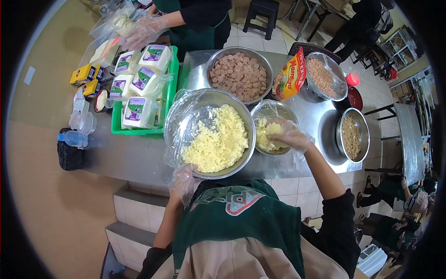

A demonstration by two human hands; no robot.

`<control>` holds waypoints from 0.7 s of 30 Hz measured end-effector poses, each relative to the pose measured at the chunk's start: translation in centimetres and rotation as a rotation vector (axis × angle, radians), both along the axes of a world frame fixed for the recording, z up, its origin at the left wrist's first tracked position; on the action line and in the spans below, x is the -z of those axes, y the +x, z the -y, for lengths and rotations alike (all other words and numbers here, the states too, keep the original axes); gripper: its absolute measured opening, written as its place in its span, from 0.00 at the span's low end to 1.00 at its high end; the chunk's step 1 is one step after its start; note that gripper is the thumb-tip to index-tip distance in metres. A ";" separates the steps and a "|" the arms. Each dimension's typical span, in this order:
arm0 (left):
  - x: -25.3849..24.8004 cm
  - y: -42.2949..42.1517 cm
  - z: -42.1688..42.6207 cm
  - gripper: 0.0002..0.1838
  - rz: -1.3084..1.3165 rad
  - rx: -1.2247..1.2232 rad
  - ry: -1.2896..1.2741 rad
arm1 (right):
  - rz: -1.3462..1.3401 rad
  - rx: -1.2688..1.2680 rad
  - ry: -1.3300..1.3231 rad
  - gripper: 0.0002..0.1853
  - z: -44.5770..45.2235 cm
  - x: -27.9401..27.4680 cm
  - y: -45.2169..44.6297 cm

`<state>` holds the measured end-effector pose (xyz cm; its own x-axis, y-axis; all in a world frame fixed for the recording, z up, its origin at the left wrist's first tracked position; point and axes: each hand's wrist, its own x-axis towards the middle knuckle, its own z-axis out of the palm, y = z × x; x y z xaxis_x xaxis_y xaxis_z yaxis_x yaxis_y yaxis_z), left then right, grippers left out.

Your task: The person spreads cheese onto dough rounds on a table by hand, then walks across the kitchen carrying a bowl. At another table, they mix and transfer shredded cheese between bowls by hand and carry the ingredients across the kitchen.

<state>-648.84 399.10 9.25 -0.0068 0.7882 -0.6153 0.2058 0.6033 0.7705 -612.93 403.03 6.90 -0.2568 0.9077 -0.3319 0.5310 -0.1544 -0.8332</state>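
Observation:
A large metal bowl [251, 139] lined with clear plastic stands at the table's front edge. Pale yellow crumbly food [216, 139], like grated cheese, lies in it. My left hand [184, 180], in a clear plastic glove, grips the bowl's near-left rim. To the right is a smaller plastic-lined metal bowl [290, 116] with similar yellow crumbs. Over this smaller bowl my gloved right hand [293, 136] is closed around a pale yellow clump [274, 129]; its fingers are partly blurred by the glove.
Behind are a bowl of brownish round slices [239, 74], a Mameyo-like labelled bag [290, 76] and a bowl of pinkish crumbs [320, 74]. Another bowl of crumbs [352, 137] stands right. A green crate [172, 69] holds several white packages. Across the table, a co-worker's gloved hand [144, 32] handles plastic.

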 end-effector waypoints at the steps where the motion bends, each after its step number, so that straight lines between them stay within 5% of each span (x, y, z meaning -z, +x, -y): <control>1: -0.2 0.1 -0.1 0.16 0.032 -0.081 -0.035 | 0.000 0.001 -0.002 0.26 0.5 1.9 0.1; 3: -0.1 0.1 -0.1 0.16 0.063 -0.161 -0.073 | 0.440 -0.014 0.300 0.27 1.8 4.5 -0.1; 5: 0.9 -0.5 -0.2 0.16 0.068 -0.189 -0.091 | 0.448 -0.037 0.182 0.30 2.4 4.1 -0.5; 7: 1.8 -0.9 0.0 0.16 0.081 -0.215 -0.100 | 0.572 0.073 0.419 0.24 3.8 5.2 -0.5; 11: 2.6 -1.5 0.1 0.16 0.083 -0.231 -0.134 | 0.619 -0.009 0.522 0.18 4.9 4.9 -1.4; 13: 2.3 -1.4 0.0 0.16 0.104 -0.211 -0.123 | 0.613 -0.172 0.249 0.15 4.7 6.2 -1.7; 14: 2.1 -1.3 0.0 0.16 0.125 -0.194 -0.110 | 0.658 -0.228 0.348 0.16 4.0 7.5 -1.0; 17: 1.7 -1.1 0.0 0.15 0.116 -0.179 -0.094 | 0.660 0.142 0.326 0.17 2.4 9.6 -0.7; 21: 2.4 -1.3 0.3 0.15 0.088 -0.239 -0.090 | 0.634 -0.057 0.570 0.18 2.6 9.7 -0.1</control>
